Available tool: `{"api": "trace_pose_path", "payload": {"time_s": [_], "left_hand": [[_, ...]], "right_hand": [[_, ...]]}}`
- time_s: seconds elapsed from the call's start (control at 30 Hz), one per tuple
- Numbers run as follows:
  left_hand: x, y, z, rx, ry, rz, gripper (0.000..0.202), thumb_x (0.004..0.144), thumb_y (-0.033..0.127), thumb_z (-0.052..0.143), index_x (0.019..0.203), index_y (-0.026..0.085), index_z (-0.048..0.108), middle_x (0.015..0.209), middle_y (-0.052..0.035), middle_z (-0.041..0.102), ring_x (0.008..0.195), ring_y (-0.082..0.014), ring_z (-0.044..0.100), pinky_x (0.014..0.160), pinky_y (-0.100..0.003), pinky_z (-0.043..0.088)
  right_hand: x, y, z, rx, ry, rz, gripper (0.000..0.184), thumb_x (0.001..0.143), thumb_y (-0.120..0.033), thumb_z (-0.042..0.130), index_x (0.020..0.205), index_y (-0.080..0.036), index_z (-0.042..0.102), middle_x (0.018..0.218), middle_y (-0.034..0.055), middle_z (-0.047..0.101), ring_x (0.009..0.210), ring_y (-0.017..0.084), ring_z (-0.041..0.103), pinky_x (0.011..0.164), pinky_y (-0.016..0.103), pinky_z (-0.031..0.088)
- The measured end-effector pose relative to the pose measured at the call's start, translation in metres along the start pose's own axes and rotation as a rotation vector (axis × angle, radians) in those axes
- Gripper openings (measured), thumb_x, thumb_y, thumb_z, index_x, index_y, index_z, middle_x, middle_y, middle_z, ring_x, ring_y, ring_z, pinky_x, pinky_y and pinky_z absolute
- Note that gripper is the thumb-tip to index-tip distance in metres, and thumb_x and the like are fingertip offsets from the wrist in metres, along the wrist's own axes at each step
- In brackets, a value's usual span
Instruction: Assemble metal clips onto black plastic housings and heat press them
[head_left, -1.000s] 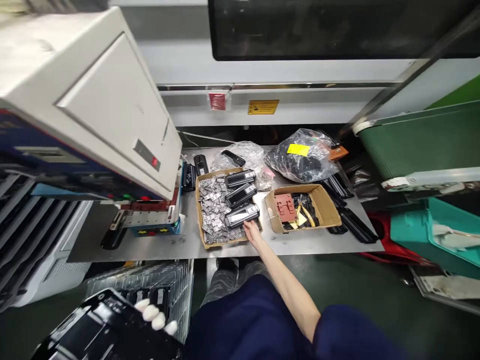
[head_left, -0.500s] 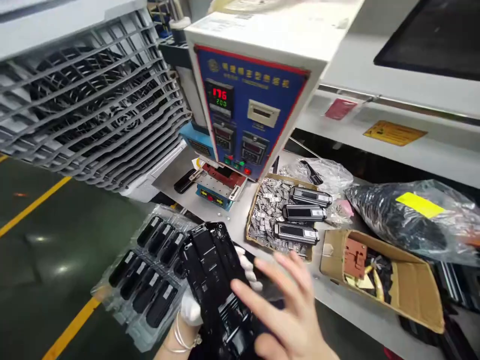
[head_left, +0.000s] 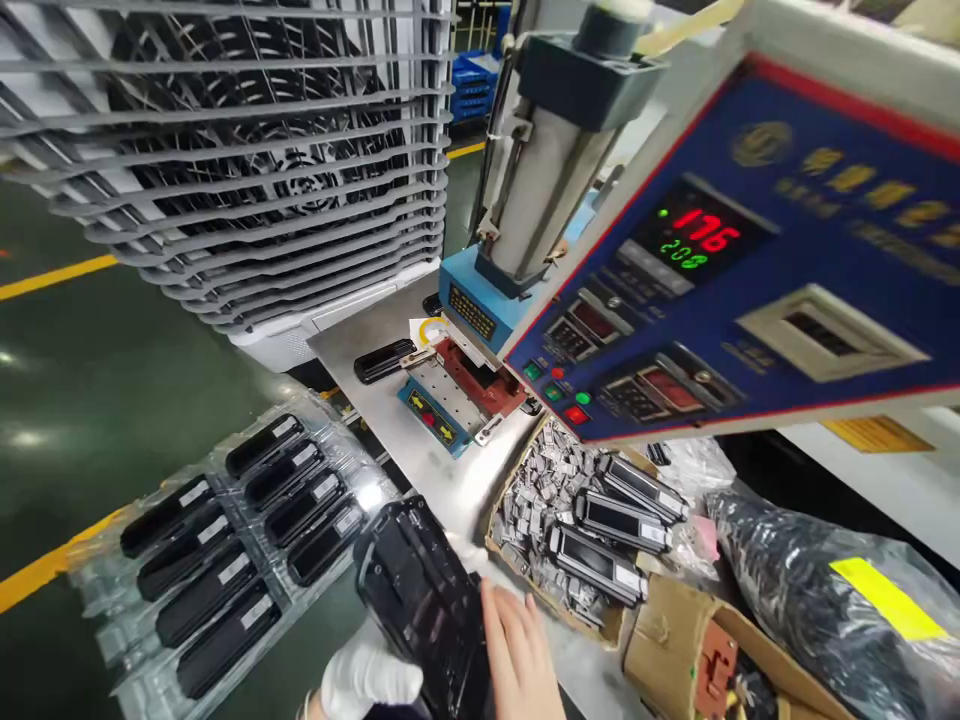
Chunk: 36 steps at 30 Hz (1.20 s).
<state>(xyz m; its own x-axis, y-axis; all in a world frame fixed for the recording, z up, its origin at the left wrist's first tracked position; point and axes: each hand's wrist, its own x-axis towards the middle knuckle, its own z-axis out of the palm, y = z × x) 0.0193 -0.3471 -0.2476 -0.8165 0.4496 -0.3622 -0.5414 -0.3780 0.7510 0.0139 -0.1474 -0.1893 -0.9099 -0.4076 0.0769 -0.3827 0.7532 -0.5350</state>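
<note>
My left hand (head_left: 371, 680), in a white glove, grips a stack of black plastic trays (head_left: 424, 600) from below at the bottom of the view. On the stack's right side rests my bare right hand (head_left: 521, 655), fingers spread on its edge. Just right of the hands sits a cardboard box (head_left: 555, 610) full of small grey metal parts, with three black oblong housings (head_left: 600, 540) lying on top. To the left, a clear blister tray (head_left: 225, 550) holds several black housings with white labels.
A press with a blue control panel (head_left: 750, 290) showing 176 and 200 overhangs the steel table (head_left: 375, 345); its red and blue fixture (head_left: 457, 390) stands under it. A large grey fan (head_left: 247, 150) stands at the left. A second cardboard box (head_left: 690, 650) and black bagged parts (head_left: 825, 600) lie right.
The view has swung left and closer to the press. My right hand left the box of housings and came to the black tray stack, which my left hand still holds.
</note>
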Motion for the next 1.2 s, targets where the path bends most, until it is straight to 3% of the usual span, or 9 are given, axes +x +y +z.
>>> {"api": "trace_pose_path", "payload": {"time_s": [0.13, 0.23, 0.3, 0.33, 0.43, 0.53, 0.67, 0.9, 1.2], "left_hand": [[0.040, 0.026, 0.001, -0.056, -0.104, 0.009, 0.068, 0.060, 0.069, 0.088, 0.122, 0.041, 0.078, 0.119, -0.0016, 0.078, 0.126, -0.0367, 0.067, 0.121, -0.049, 0.045], [0.068, 0.050, -0.015, -0.036, -0.123, 0.004, 0.117, 0.045, 0.086, 0.085, 0.147, 0.034, 0.060, 0.154, -0.0051, 0.058, 0.150, -0.0400, 0.042, 0.130, -0.051, 0.028], [0.083, 0.062, -0.041, 0.051, 0.008, -0.033, 0.122, 0.054, 0.083, 0.084, 0.158, 0.032, 0.045, 0.169, -0.0057, 0.037, 0.159, -0.0344, 0.027, 0.133, -0.048, 0.021], [0.091, 0.066, -0.058, 0.118, 0.116, -0.063, 0.109, 0.070, 0.076, 0.081, 0.160, 0.030, 0.041, 0.171, -0.0064, 0.032, 0.160, -0.0293, 0.026, 0.133, -0.044, 0.020], [0.122, 0.080, -0.117, 0.261, 0.430, -0.020, 0.079, 0.097, 0.055, 0.058, 0.162, 0.016, 0.035, 0.166, -0.0124, 0.041, 0.154, -0.0233, 0.040, 0.131, -0.037, 0.027], [0.169, 0.097, -0.172, 0.464, 0.786, 0.023, 0.074, 0.094, 0.017, 0.057, 0.162, 0.010, 0.031, 0.172, -0.0151, 0.026, 0.160, -0.0262, 0.025, 0.134, -0.043, 0.015], [0.229, 0.111, -0.218, 0.667, 0.835, 0.057, 0.065, 0.085, 0.002, 0.067, 0.147, 0.018, 0.056, 0.162, -0.0132, 0.045, 0.155, -0.0311, 0.034, 0.132, -0.056, 0.019], [0.266, 0.105, -0.232, 0.751, 0.828, 0.050, 0.056, 0.084, -0.011, 0.060, 0.136, 0.012, 0.062, 0.141, -0.0126, 0.063, 0.142, -0.0297, 0.053, 0.123, -0.055, 0.040], [0.265, 0.097, -0.246, 0.745, 0.788, 0.088, 0.063, 0.085, -0.007, 0.064, 0.145, 0.012, 0.056, 0.154, -0.0162, 0.053, 0.148, -0.0319, 0.046, 0.127, -0.058, 0.033]], "right_hand": [[0.022, 0.035, 0.015, -0.005, 0.000, -0.071, 0.110, 0.084, -0.076, 0.067, 0.165, -0.019, 0.018, 0.128, 0.0221, 0.065, 0.118, 0.048, 0.065, 0.099, 0.071, 0.056], [0.053, 0.069, 0.003, -0.040, 0.020, -0.021, 0.078, 0.091, -0.069, 0.063, 0.147, -0.020, 0.041, 0.124, 0.0197, 0.061, 0.111, 0.041, 0.065, 0.088, 0.060, 0.062], [0.079, 0.095, -0.008, -0.136, 0.080, 0.019, 0.065, 0.095, -0.067, 0.057, 0.138, -0.019, 0.047, 0.117, 0.0188, 0.059, 0.106, 0.040, 0.062, 0.086, 0.061, 0.060], [0.094, 0.109, -0.012, -0.200, 0.121, 0.008, 0.065, 0.097, -0.069, 0.054, 0.136, -0.017, 0.048, 0.113, 0.0187, 0.059, 0.103, 0.040, 0.061, 0.085, 0.063, 0.059], [0.140, 0.147, -0.018, -0.375, 0.193, -0.025, 0.080, 0.095, -0.080, 0.044, 0.132, -0.009, 0.053, 0.103, 0.0208, 0.060, 0.098, 0.042, 0.058, 0.083, 0.065, 0.054], [0.187, 0.173, -0.014, -0.451, 0.187, 0.070, 0.092, 0.091, -0.087, 0.039, 0.133, -0.008, 0.057, 0.102, 0.0225, 0.062, 0.094, 0.041, 0.060, 0.086, 0.064, 0.052], [0.239, 0.183, -0.001, -0.384, 0.172, 0.181, 0.097, 0.084, -0.093, 0.043, 0.135, -0.011, 0.056, 0.116, 0.0235, 0.064, 0.111, 0.043, 0.061, 0.098, 0.062, 0.049], [0.297, 0.168, 0.021, -0.363, 0.146, 0.196, 0.093, 0.080, -0.076, 0.070, 0.135, -0.003, 0.054, 0.134, 0.0329, 0.055, 0.131, 0.050, 0.049, 0.112, 0.068, 0.037], [0.328, 0.164, 0.031, -0.367, 0.075, 0.174, 0.094, 0.083, -0.086, 0.060, 0.110, 0.003, 0.065, 0.128, 0.0392, 0.055, 0.133, 0.054, 0.045, 0.114, 0.070, 0.034]]}}
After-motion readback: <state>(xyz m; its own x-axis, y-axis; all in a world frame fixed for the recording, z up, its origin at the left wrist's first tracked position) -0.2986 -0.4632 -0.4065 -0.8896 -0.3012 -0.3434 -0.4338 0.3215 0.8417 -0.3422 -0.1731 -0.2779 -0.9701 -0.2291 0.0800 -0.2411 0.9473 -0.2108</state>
